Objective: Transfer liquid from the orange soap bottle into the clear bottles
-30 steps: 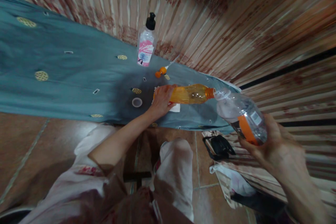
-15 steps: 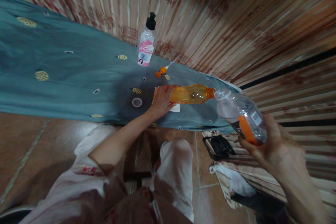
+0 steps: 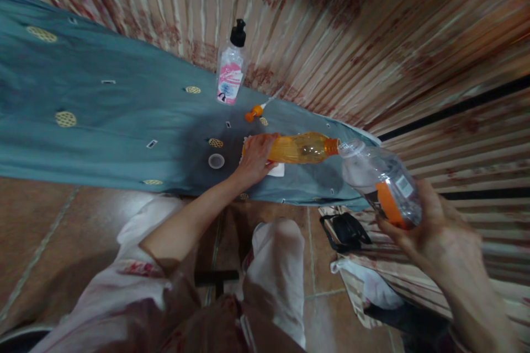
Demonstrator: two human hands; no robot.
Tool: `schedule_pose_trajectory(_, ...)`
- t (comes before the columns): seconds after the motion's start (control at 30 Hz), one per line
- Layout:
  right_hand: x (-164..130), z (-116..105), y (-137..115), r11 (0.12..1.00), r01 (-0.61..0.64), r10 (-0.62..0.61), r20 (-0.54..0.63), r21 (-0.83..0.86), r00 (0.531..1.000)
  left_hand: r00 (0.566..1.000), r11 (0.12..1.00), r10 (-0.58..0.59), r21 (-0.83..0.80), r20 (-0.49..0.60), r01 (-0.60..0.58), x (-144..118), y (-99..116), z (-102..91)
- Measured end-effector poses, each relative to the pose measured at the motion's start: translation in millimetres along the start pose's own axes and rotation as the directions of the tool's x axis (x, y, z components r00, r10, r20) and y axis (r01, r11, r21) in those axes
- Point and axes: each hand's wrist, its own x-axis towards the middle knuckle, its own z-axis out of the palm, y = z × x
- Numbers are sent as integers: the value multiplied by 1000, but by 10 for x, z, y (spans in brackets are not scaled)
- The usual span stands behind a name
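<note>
My left hand (image 3: 254,157) is closed around the base end of the orange bottle (image 3: 302,148), which is tipped nearly flat over the counter (image 3: 83,121), neck pointing right. My right hand (image 3: 430,223) grips the clear bottle (image 3: 379,182) from below and behind, around its lower half with the orange label band; that bottle is tilted with its open mouth up-left. The two mouths meet: orange neck touching or just at the clear bottle's opening, can't tell if there's any gap. Clear bottle hangs off the counter's right edge, above the floor, with a dark bag (image 3: 345,231) below it.

On the counter, covered in teal cloth: a white cap (image 3: 216,161) just left of my left hand, a small orange cap piece (image 3: 253,113) just beyond it, and a pump bottle (image 3: 231,71) with pink label standing upright farther back near the striped curtain (image 3: 351,22). White paper lies under the orange bottle.
</note>
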Motion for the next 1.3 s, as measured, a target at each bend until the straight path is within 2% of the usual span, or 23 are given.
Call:
schedule_pose_trajectory(0.33,-25,22,-2,999,-45,45,10,23,999,1000,1000,20,-6,-16,-20,-3,-32,36)
schedule_pose_trajectory(1.0,12,8,-6,999,28,-29,-44,-20,999,1000,1000,6,0,-5,-6,13,-21,35)
schedule_pose_trajectory(1.3,-1,6,-6,1000,7,-7,-27,-14,1000,1000,1000,12,8,-11,-12,-3,-33,40)
